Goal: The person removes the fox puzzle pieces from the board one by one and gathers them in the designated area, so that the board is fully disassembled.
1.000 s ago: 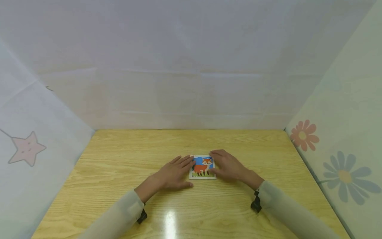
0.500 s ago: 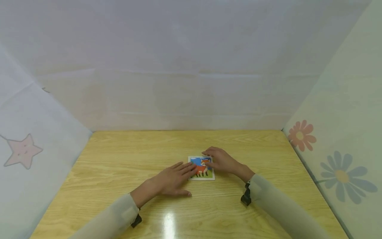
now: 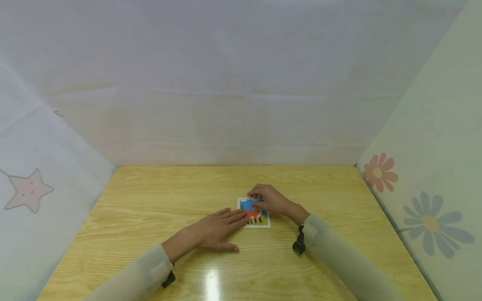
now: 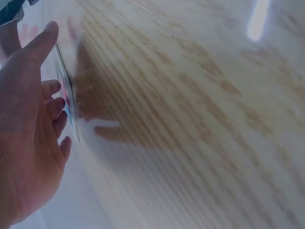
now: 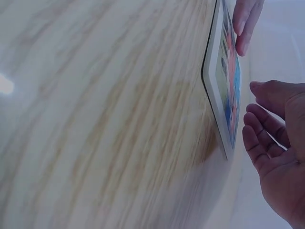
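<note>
Since 1 second ago, the right hand (image 3: 274,200) has moved left, from the right edge of the fox card (image 3: 257,215) to above its upper right, while the left hand (image 3: 215,230) has slid slightly nearer the person. Pale cloth walls (image 3: 241,92) enclose a wooden table (image 3: 150,196) on 3 sides; the right wall carries 2 printed flowers (image 3: 431,223), the left wall 1 pink star (image 3: 30,190). 2 light sleeves (image 3: 137,271) reach in from below. The left hand's fingers are straight, their tips over the card's left part; contact is hard to tell. The right hand's fingers bend loosely, thumb apart, gripping nothing. The white-bordered card lies flat at mid-table. Each wrist wears a small black device (image 3: 299,244).
</note>
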Demonstrator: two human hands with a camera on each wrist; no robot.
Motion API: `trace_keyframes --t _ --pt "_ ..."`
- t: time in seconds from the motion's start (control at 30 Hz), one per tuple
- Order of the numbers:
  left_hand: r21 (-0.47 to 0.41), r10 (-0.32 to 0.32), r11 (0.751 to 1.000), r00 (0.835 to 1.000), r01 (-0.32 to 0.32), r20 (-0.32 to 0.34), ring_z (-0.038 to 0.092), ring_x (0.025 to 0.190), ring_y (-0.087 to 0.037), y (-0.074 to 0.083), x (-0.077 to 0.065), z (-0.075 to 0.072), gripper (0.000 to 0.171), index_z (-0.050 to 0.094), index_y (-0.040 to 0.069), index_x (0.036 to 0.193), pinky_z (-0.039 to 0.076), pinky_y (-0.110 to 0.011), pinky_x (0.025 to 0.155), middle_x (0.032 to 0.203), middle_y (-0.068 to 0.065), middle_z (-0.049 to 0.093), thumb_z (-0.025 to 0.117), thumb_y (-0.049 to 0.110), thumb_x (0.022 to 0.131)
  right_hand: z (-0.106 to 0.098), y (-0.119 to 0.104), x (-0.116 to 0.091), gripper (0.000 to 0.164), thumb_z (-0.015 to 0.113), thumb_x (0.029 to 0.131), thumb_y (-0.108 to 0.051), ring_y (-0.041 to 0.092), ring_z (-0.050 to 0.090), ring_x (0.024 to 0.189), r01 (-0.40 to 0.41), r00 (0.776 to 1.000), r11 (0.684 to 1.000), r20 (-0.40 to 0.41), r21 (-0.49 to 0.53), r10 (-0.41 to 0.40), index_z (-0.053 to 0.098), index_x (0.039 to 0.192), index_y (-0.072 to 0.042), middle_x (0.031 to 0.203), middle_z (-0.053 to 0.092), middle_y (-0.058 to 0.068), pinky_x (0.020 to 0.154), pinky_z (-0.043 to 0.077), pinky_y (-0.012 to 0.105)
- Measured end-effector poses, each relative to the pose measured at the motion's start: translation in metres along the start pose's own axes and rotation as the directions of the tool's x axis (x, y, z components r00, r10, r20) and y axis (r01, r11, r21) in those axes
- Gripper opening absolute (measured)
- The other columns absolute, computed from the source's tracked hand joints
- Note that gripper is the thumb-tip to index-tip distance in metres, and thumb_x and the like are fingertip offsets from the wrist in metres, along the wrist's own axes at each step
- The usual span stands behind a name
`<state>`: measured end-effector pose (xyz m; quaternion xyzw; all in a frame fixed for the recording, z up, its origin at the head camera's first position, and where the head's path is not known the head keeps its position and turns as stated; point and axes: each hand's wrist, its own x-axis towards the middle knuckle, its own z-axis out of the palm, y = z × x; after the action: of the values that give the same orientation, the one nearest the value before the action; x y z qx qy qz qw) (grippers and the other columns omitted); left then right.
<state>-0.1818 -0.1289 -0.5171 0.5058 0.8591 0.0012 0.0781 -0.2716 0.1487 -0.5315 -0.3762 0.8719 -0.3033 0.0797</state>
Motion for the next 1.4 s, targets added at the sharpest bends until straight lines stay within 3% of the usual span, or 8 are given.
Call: trace_keyframes --t 0.47,0.8,1.1,1.4 --pt "-0.037 -0.011 0.999 0.999 0.012 0.046 0.019 0.163 -0.023 0.001 -0.001 -0.001 0.094 0.020 0.010 0.170 0.024 -0.046 0.131 0.178 -0.009 0.016 0.051 0.068 0.103 0.008 -0.005 0.014 0.030 0.078 0.098 -0.013 0.012 0.067 0.097 -0.013 1.000 1.000 0.018 -0.015 0.013 0.076 0.126 -0.004 0.110 0.071 0.004 0.086 0.058 0.028" --pt "-0.041 0.007 0.999 1.000 -0.006 0.009 0.022 0.162 -0.025 -0.001 -0.003 0.001 0.094 0.024 0.008 0.169 0.026 -0.048 0.130 0.177 -0.010 0.018 0.053 0.068 0.103 0.008 -0.009 0.021 0.030 0.076 0.098 -0.009 0.016 0.063 0.094 0.040 0.996 0.999 0.080 -0.029 -0.038 0.075 0.127 -0.001 0.109 0.068 0.007 0.083 0.055 0.027" --pt "-0.051 -0.009 0.999 0.999 0.011 0.036 0.019 0.163 -0.022 -0.001 -0.001 -0.001 0.095 0.021 0.011 0.170 0.023 -0.046 0.131 0.178 -0.008 0.016 0.054 0.068 0.102 0.005 -0.012 0.026 0.031 0.077 0.097 -0.009 0.017 0.063 0.095 0.008 0.993 0.998 0.122 -0.055 -0.001 0.075 0.127 -0.003 0.109 0.066 0.007 0.083 0.053 0.026" --pt "-0.030 -0.012 0.999 0.999 0.013 0.053 0.016 0.163 -0.020 0.000 -0.001 -0.002 0.095 0.019 0.012 0.171 0.022 -0.045 0.131 0.178 -0.006 0.014 0.051 0.070 0.103 0.002 -0.014 0.028 0.029 0.077 0.097 -0.010 0.013 0.062 0.094 0.038 0.988 0.995 0.156 -0.094 -0.023 0.076 0.126 -0.006 0.108 0.065 0.004 0.083 0.054 0.027"
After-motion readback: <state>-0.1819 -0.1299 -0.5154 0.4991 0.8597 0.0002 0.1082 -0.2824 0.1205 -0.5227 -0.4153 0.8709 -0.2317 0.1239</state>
